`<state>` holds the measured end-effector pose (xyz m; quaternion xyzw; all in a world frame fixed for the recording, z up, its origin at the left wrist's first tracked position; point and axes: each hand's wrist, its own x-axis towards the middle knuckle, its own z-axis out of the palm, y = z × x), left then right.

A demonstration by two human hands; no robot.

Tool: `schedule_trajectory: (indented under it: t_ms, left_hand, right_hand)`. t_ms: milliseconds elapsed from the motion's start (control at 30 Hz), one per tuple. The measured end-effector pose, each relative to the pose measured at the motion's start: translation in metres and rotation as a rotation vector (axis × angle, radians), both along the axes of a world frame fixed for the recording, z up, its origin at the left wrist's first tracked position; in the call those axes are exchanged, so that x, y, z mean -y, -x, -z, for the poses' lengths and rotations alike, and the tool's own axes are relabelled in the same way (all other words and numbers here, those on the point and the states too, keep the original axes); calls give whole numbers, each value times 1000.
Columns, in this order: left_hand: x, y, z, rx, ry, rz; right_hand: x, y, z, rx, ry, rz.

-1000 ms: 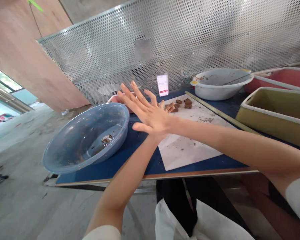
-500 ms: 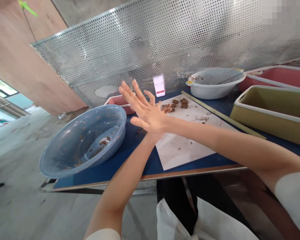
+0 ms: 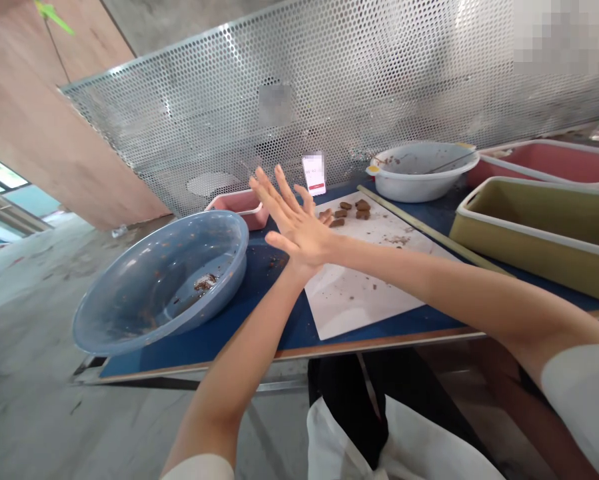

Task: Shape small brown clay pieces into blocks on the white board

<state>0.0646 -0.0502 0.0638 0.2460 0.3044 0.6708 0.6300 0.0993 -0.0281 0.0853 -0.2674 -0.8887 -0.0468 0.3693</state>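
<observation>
The blue basin (image 3: 144,267) sits at your nine o'clock, brown residue in its bottom. Centrally, your right hand (image 3: 299,230) spreads wide, crossing in front of your left hand (image 3: 326,217); the left is mostly hidden, so I cannot tell its grip. At two o'clock, near the left fingers, brown pieces (image 3: 362,215) lie on the white board (image 3: 366,310). Best, I'd judge: uncross your wrists gently, clear of those pieces.
</observation>
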Motion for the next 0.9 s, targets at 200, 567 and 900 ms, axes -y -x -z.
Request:
schedule_trajectory:
  t_ms: [200, 567, 900]
  left_hand:
    - [-9, 34, 6, 204, 42, 324]
    - [-22, 47, 20, 264, 118, 126]
    - [-27, 55, 18, 259, 43, 141]
  right_hand:
    - [-47, -19, -11, -52, 14, 174]
    - [-43, -32, 19, -20, 79, 207]
    - [-35, -65, 18, -15, 96, 70]
